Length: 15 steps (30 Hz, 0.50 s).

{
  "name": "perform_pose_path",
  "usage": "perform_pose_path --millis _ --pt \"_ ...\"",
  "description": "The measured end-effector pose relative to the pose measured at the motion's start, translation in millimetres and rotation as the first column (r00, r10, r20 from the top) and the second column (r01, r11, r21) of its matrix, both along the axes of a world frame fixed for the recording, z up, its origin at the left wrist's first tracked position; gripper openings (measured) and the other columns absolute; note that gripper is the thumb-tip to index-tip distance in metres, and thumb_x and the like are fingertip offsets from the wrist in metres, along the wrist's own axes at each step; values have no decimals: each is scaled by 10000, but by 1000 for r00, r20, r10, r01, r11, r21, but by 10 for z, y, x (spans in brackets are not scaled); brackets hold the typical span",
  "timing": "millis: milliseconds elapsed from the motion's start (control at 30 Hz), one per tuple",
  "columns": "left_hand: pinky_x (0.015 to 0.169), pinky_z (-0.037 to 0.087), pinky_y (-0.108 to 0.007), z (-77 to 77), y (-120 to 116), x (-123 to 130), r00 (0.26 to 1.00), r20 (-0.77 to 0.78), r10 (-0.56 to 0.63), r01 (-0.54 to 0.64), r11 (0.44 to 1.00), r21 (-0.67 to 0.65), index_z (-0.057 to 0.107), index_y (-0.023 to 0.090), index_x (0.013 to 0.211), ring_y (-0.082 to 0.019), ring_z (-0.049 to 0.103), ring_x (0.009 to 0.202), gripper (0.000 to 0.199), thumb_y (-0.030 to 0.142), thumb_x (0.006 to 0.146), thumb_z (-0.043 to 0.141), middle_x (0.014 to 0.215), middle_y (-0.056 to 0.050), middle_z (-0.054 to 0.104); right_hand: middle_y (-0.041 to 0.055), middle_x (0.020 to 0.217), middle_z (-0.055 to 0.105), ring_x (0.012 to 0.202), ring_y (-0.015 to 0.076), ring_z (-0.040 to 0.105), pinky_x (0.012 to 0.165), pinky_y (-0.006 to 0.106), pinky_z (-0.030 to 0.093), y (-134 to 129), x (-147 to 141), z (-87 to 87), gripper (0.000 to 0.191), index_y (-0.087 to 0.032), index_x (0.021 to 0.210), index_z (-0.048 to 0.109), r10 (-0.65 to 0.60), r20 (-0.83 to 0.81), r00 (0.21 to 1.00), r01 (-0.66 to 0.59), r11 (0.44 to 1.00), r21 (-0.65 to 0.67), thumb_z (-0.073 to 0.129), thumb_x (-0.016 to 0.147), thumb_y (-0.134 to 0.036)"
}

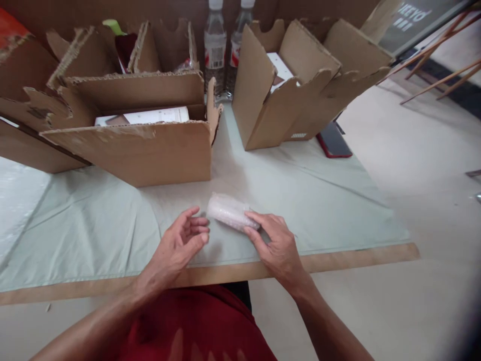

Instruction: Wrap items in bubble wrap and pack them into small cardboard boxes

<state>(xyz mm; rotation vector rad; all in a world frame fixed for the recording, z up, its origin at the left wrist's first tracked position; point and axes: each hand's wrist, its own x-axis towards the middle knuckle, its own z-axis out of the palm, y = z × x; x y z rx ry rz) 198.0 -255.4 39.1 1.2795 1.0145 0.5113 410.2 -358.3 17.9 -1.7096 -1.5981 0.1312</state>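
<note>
A small roll wrapped in bubble wrap (230, 211), pale pinkish-white, is just over the cloth near the table's front edge. My right hand (276, 240) grips its right end between thumb and fingers. Just off its left end is my left hand (185, 235), fingers curved and apart with nothing between them. What lies inside the wrap cannot be made out.
Behind the hands stand an open cardboard box (173, 155) holding a white carton (158, 115) and, to the right, cardboard dividers (259, 110). Two plastic bottles (215, 50) stand between them. A dark red-edged phone-like object (334, 140) lies at right. Pale green cloth (323, 200) covers the table.
</note>
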Motion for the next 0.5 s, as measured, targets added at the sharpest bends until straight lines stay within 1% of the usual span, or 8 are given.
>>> perform_pose_path --millis 33,100,200,267,333,400,433,500 --pt "932 559 -432 -11 -37 -3 997 64 33 -26 994 -110 408 165 1443 -269 670 1099 790 448 799 768 1245 -151 649 47 1029 762 911 214 687 831 362 523 -17 -19 21 207 -213 1197 678 22 -80 997 -25 999 -41 611 1002 -236" --pt "955 531 -387 -44 -81 32 985 153 85 -49 972 -229 372 178 1488 -246 663 1093 888 429 760 815 1215 -123 672 31 1017 757 922 202 695 832 335 553 -77 -48 52 196 -244 1167 699 61 -217 974 -89 988 -122 613 992 -257" --pt "875 512 -305 -64 -96 116 965 252 68 -4 968 -249 409 204 1499 -187 655 959 853 409 773 808 1088 -63 695 71 1186 732 1077 235 691 925 360 568 -179 -22 38 249 -263 1189 712 14 -320 947 -73 982 -173 639 964 -339" --pt "825 506 -277 -38 -100 141 958 285 -15 74 977 -198 444 218 1491 -169 642 913 807 378 783 798 1069 -51 682 122 1325 679 1177 276 667 958 384 572 -218 21 12 444 -249 1334 655 -33 -424 905 -59 978 -202 669 933 -441" --pt "809 512 -272 9 -101 125 949 295 -107 148 982 -119 478 226 1477 -171 641 913 760 356 794 784 1088 -57 671 143 1306 687 1138 288 691 897 366 601 -222 38 21 606 -232 1416 603 -33 -601 799 -155 953 -259 663 909 -559" --pt "813 530 -284 68 -80 68 941 296 -164 186 981 -50 512 241 1461 -183 654 931 684 354 829 751 1105 -63 667 108 1103 751 961 260 735 786 320 616 -186 24 101 540 -237 1291 692 -25 -722 691 -272 917 -292 634 908 -614" --pt "831 540 -297 100 -54 25 939 290 -184 197 980 -14 518 260 1461 -192 664 952 653 350 851 734 1119 -63 668 83 1002 759 874 240 736 748 298 611 -152 16 174 470 -242 1180 741 -33 -734 679 -282 910 -302 641 906 -610" --pt "946 535 -347 163 29 -88 942 259 -214 191 975 111 485 324 1496 -222 666 1075 663 339 879 725 1207 -60 672 38 848 746 735 197 709 683 255 590 -43 28 388 347 -249 996 781 -59 -680 731 -197 935 -294 689 889 -566"
